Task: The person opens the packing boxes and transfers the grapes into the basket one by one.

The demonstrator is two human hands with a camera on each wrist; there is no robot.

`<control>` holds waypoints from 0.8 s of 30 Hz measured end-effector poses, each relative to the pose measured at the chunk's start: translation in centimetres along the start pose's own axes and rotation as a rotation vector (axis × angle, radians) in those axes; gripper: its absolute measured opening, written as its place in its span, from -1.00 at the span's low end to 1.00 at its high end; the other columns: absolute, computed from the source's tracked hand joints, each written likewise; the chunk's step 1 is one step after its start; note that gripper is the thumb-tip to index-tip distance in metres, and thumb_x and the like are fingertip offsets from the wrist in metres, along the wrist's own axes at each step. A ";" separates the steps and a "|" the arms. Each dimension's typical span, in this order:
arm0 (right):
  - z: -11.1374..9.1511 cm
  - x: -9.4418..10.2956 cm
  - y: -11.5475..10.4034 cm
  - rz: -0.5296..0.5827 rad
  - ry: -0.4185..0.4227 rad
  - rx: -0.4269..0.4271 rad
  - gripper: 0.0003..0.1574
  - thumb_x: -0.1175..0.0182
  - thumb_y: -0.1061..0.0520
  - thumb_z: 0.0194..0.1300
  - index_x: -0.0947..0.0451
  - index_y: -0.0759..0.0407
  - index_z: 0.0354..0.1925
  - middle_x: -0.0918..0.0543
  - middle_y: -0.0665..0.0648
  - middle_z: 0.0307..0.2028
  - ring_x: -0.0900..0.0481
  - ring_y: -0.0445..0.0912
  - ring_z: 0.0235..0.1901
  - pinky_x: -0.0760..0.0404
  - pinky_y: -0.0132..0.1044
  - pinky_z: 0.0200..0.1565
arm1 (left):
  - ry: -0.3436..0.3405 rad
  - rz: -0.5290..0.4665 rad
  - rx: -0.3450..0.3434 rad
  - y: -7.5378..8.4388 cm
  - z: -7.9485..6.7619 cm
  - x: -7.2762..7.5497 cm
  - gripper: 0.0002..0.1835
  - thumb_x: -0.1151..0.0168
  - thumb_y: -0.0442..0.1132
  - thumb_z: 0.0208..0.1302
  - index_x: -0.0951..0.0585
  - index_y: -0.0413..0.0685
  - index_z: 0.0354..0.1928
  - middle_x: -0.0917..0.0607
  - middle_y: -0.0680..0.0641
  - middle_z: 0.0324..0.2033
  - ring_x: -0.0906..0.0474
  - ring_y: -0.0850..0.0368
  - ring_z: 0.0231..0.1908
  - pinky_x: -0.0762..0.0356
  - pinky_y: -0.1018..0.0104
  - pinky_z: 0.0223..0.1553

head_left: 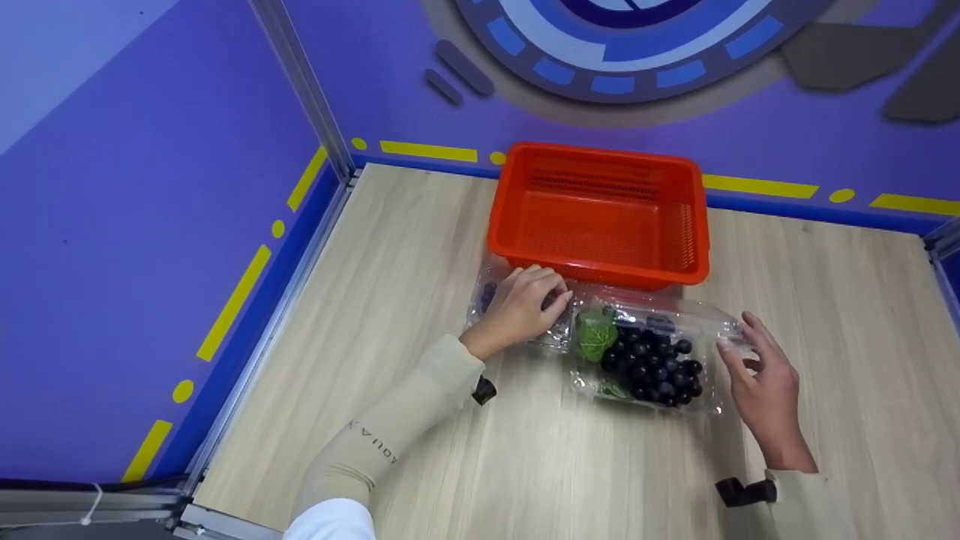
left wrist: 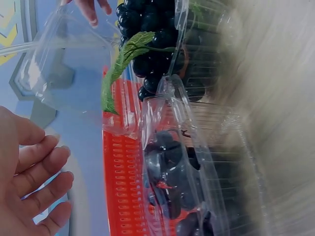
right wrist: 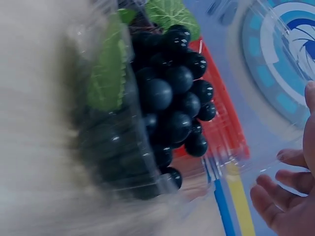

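My left hand [head_left: 525,304] rests on a small clear plastic box [head_left: 517,311] that lies on the wooden table [head_left: 420,300], just in front of the orange basket [head_left: 600,214]. My fingers curl down over the top of it, covering most of the lid (a few dark grapes show through the plastic beneath them). In the left wrist view those fingers look loosely bent rather than clamped.

Right beside it, touching its edge, sits the larger clear clamshell [head_left: 652,356], its bunch of dark grapes [head_left: 652,364] heaped inside with a green leaf [head_left: 596,336] at the near-left corner.

My right hand [head_left: 765,379] is at the clamshell's right end, fingers spread and relaxed, the fingertips [head_left: 731,349] touching the plastic rim without pinching it.
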State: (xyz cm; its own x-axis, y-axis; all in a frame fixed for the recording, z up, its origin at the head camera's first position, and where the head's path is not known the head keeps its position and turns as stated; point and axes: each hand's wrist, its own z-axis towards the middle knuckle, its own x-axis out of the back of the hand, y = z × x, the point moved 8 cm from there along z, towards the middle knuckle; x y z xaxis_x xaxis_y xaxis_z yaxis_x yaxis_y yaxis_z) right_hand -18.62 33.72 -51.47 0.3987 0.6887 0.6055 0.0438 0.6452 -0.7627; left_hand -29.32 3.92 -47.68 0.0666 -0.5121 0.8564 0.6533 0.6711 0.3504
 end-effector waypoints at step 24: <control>2.0 -0.9 0.0 0.167 -0.099 -0.137 -0.36 0.00 -0.08 0.46 -0.19 -0.04 0.43 -0.30 0.05 0.42 -0.28 -0.14 0.40 -0.30 -0.47 0.29 | -0.384 0.034 -0.153 2.7 -1.6 -4.3 -0.82 -0.19 -0.17 0.31 -0.72 0.09 -0.13 -0.75 0.12 -0.17 -0.59 0.19 -0.13 -0.52 0.28 -0.01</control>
State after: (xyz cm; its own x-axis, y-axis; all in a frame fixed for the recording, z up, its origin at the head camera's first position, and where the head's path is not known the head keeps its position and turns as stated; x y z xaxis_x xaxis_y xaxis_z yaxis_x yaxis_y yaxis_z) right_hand -20.82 33.79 -51.54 0.3192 0.8158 0.4822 0.1113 0.4731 -0.8740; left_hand -26.64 7.12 -51.03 -0.1775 -0.2342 0.9558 0.7624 0.5814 0.2841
